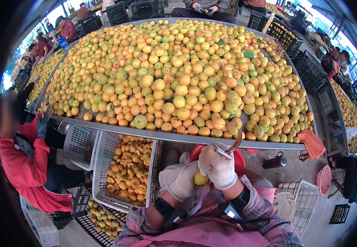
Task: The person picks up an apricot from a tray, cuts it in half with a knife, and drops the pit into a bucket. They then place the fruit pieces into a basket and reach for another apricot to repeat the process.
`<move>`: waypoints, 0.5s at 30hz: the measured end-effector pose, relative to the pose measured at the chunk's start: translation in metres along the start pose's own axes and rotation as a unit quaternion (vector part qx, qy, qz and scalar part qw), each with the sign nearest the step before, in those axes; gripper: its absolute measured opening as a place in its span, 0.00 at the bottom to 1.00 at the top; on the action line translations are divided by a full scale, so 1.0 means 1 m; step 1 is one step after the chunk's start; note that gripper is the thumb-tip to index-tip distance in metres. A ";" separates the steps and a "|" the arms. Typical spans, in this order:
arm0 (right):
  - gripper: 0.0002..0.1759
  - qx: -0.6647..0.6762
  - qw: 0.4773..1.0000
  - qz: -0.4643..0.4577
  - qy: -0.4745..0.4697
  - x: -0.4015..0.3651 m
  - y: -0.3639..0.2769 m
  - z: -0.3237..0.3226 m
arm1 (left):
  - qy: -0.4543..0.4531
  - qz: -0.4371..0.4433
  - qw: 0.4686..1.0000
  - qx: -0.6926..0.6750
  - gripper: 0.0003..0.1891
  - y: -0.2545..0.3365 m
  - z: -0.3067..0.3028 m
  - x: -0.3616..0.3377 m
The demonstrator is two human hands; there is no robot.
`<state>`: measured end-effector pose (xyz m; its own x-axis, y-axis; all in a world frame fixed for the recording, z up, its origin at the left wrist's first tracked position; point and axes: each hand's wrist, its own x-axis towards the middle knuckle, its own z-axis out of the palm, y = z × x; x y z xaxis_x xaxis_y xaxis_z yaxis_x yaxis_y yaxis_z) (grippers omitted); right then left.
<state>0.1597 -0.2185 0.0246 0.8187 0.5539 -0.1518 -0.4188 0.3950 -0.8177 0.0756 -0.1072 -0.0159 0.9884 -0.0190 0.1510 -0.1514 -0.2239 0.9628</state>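
Observation:
Both my hands wear white gloves and are close together in front of my lap, below the table's near edge. My left hand (182,181) is closed around a yellow apricot (200,178), partly hidden by the gloves. My right hand (219,166) grips a small curved tool (237,142) with a shiny metal collar and a brownish curved end pointing up; its other end is hidden in the fist. Beyond the table edge lies a wide heap of apricots (182,90), yellow to orange with a few green ones. A red container (240,161) shows behind my right hand.
A metal-rimmed table (178,138) spans the front. At left stands a white crate (99,173) of halved apricots, with a black crate (81,206) below it. A person in red (26,164) sits beyond. An orange bag (311,144), dark bottle (274,161) and pink basket (323,180) are at right.

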 end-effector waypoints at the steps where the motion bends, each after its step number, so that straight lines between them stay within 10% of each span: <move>1: 0.08 -0.025 0.999 0.005 -0.023 -0.002 0.001 -0.002 | 0.000 -0.001 1.000 0.000 0.14 0.005 -0.002 0.000; 3: 0.05 -0.049 0.998 0.011 -0.045 -0.007 0.003 -0.001 | 0.036 0.054 0.977 0.205 0.15 0.024 -0.007 -0.001; 7: 0.05 -0.354 0.922 -0.149 -0.049 -0.017 -0.001 0.014 | 0.034 0.015 0.988 0.149 0.14 -0.021 0.008 -0.014; 15: 0.14 -0.352 0.857 -0.328 -0.185 -0.030 0.005 0.021 | 0.026 0.003 0.983 0.184 0.12 -0.011 0.006 -0.020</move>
<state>0.1246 -0.2175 0.0369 0.5520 0.6283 0.5482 0.5305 0.2425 -0.8122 0.0580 -0.1097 -0.0311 0.9837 0.0260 0.1778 -0.1328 -0.5613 0.8169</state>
